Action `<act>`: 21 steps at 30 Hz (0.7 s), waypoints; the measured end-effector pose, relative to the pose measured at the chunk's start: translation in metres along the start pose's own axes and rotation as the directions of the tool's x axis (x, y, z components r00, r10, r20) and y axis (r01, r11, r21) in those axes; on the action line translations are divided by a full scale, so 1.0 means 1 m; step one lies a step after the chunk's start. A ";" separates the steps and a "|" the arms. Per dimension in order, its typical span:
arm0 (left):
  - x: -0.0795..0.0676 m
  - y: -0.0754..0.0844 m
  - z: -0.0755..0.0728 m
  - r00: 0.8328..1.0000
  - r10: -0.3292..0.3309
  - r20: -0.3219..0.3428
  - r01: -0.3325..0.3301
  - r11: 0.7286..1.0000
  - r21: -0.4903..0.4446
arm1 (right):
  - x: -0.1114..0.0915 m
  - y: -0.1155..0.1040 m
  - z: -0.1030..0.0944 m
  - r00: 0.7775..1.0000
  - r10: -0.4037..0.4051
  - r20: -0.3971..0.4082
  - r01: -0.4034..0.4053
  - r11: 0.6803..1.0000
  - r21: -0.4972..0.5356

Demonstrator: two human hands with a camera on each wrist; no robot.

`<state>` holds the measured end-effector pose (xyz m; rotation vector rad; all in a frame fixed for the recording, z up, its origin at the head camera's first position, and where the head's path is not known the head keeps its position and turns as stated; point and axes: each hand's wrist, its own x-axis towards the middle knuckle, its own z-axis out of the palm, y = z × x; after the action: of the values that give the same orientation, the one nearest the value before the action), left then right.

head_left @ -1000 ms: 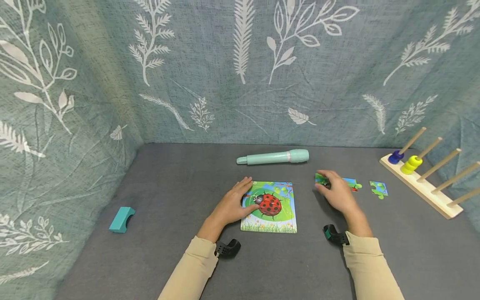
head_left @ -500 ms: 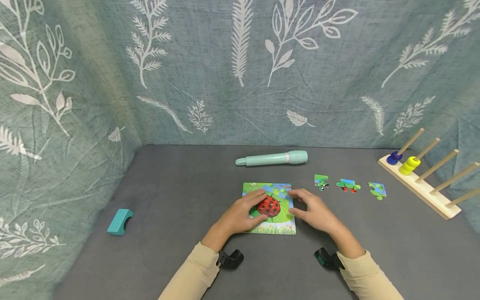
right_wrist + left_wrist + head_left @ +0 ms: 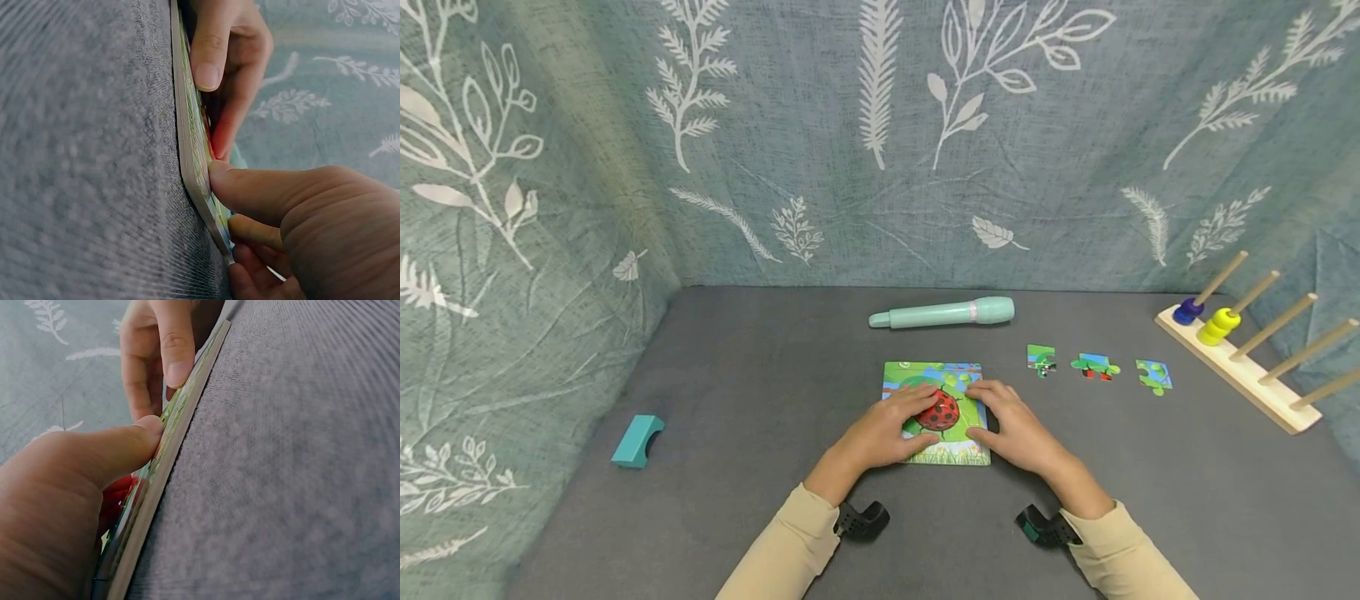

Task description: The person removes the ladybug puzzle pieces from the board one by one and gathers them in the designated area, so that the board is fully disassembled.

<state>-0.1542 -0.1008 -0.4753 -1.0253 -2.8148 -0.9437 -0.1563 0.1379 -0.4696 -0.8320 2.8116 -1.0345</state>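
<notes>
A square ladybug jigsaw puzzle (image 3: 957,450) lies flat on the dark grey table in the head view. Over its left half rests my left hand (image 3: 880,429), with thumb and fingertips on the picture around the red ladybug. My right hand (image 3: 1017,429) touches the right side, fingertips spread along that edge. In the left wrist view my left thumb (image 3: 134,444) presses on the puzzle surface beside its thick edge (image 3: 169,475). The right wrist view shows my right thumb (image 3: 250,187) on the puzzle close to a corner. Neither hand grips a loose piece.
Three loose puzzle pieces lie right of the board: a left one (image 3: 1041,358), a middle one (image 3: 1095,366) and a right one (image 3: 1153,376). Behind is a mint-green toy microphone (image 3: 942,314). A wooden peg stacker (image 3: 1240,367) stands far right, a teal arch block (image 3: 637,441) far left.
My right hand has moved left from the loose pieces to the board's right side. My left hand has shifted slightly right, further over the picture. The loose pieces stay in place.
</notes>
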 end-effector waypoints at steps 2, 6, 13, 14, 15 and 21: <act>0.001 0.001 0.000 1.000 -0.001 0.007 0.001 1.000 -0.001 | 0.000 -0.001 -0.001 1.000 0.017 0.001 -0.017 1.000 0.003; 0.001 0.002 0.000 1.000 -0.007 0.009 0.007 1.000 0.010 | 0.000 -0.003 0.001 0.999 0.044 -0.010 -0.044 0.998 0.045; -0.004 0.001 -0.003 1.000 0.000 0.010 -0.001 1.000 0.021 | -0.001 -0.009 0.006 0.997 0.059 -0.050 -0.053 0.991 0.124; -0.004 0.001 -0.003 1.000 0.002 0.009 -0.003 1.000 0.021 | -0.001 -0.010 0.006 0.997 0.056 -0.059 -0.048 0.992 0.118; -0.005 0.001 -0.003 1.000 0.004 0.009 -0.004 1.000 0.022 | -0.002 -0.010 0.007 0.996 0.050 -0.070 -0.042 0.993 0.111; -0.007 0.002 -0.003 1.000 0.015 0.011 -0.015 1.000 0.016 | -0.006 -0.014 0.008 0.989 -0.002 -0.149 0.009 0.999 0.052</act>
<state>-0.1482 -0.1046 -0.4731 -1.0513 -2.8148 -0.9147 -0.1433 0.1274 -0.4678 -0.7893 2.8897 -1.2144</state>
